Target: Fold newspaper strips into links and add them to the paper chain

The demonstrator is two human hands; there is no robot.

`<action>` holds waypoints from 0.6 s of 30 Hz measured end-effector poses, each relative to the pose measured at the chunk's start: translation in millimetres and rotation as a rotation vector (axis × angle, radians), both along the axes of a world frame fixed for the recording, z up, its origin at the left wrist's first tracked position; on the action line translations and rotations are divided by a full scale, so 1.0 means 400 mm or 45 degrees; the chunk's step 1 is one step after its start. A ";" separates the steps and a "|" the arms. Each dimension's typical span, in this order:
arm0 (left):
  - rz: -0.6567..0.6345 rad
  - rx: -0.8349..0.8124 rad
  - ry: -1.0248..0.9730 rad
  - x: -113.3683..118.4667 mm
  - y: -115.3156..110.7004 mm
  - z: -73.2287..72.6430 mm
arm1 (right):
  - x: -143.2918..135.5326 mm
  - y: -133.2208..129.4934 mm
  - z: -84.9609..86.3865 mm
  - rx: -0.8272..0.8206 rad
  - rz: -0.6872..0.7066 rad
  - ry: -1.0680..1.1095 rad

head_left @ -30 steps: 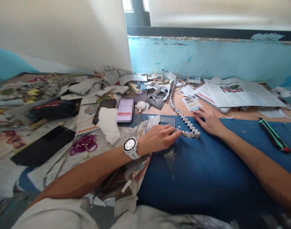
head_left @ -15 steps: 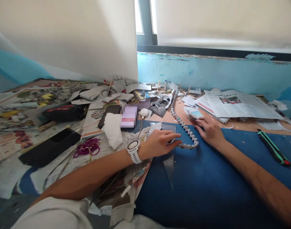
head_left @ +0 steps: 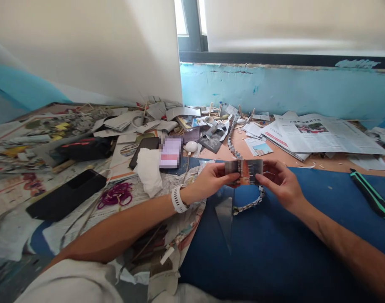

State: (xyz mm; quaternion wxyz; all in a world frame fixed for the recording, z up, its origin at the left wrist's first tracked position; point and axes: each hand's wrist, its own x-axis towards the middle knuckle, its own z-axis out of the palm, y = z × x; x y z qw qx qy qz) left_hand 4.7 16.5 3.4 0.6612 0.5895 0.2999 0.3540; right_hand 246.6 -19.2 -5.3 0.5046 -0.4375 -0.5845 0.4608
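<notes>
A small piece of printed paper (head_left: 248, 170), grey and orange, is held up between both hands. My left hand (head_left: 214, 179) pinches its left end, thumb in front. My right hand (head_left: 281, 184) grips the right end, also with the thumb in front and fingers behind. Below and behind the paper, a folded-paper chain (head_left: 250, 205) of zigzag links curves over the blue mat (head_left: 261, 244); part of it is hidden by the paper. Beneath my left hand lies a clear triangle ruler (head_left: 224, 221).
A green-and-black utility knife (head_left: 370, 193) lies at the right. Newspapers (head_left: 331, 141) and a picture cutting (head_left: 258, 147) sit behind the mat. To the left are a phone (head_left: 171, 153), white tissue (head_left: 149, 172), purple cord (head_left: 116, 195), a black case (head_left: 67, 195) and many paper scraps.
My left hand has let go of the paper chain. My right hand has brought a printed paper piece from the back of the mat, and both hands now hold it.
</notes>
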 end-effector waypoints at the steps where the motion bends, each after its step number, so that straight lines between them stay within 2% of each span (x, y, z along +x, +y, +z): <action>1: 0.005 -0.008 0.006 0.000 -0.001 -0.002 | 0.003 -0.002 -0.005 -0.022 0.008 -0.031; 6: 0.002 -0.061 -0.078 -0.014 -0.003 0.006 | 0.023 -0.016 -0.014 0.061 -0.039 -0.273; 10: -0.050 -0.008 -0.123 -0.024 -0.005 0.021 | 0.023 -0.016 -0.002 0.189 -0.055 -0.323; 12: 0.003 0.020 -0.125 -0.021 -0.008 0.020 | 0.014 -0.017 0.017 0.273 -0.059 -0.341; 15: 0.197 0.044 -0.155 -0.009 -0.010 0.010 | 0.010 -0.047 0.067 0.370 -0.162 -0.244; 18: 0.282 0.014 -0.188 0.002 -0.008 0.001 | 0.053 -0.127 0.122 0.371 0.017 -0.085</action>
